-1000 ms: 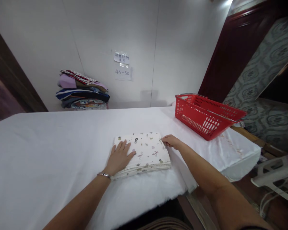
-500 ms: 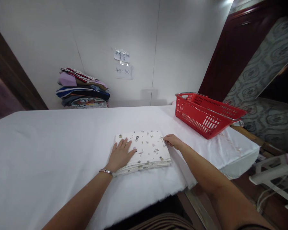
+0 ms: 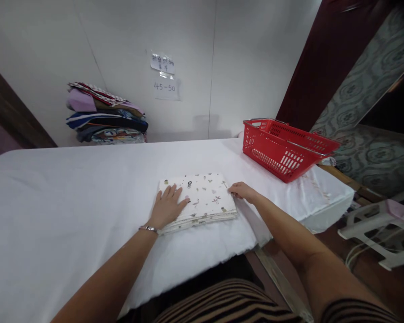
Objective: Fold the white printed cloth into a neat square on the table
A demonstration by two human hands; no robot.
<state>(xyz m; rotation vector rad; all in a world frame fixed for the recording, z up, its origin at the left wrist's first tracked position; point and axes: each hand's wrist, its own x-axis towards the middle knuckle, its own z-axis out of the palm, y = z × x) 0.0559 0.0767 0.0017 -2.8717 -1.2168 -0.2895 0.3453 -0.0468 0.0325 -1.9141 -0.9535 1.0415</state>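
Note:
A folded white cloth (image 3: 205, 195) printed with small figures lies flat in several layers near the table's front edge. My left hand (image 3: 166, 206) rests on its left part, palm down with the fingers spread. At the cloth's right edge, my right hand (image 3: 241, 191) is closed, thumb and fingers pinching the fabric there. The exact grip of those fingertips is partly hidden. A bracelet (image 3: 148, 229) circles my left wrist.
The table (image 3: 70, 193) has a white cover. A red basket (image 3: 283, 148) stands at its back right. Folded fabrics (image 3: 107, 114) are piled at the back left against the wall, below paper signs (image 3: 164, 87). A white stool (image 3: 377, 229) stands on the floor at right.
The view has tilted down and shifted slightly, so everything appears higher in the picture. Both hands keep their places on the cloth, which stays folded.

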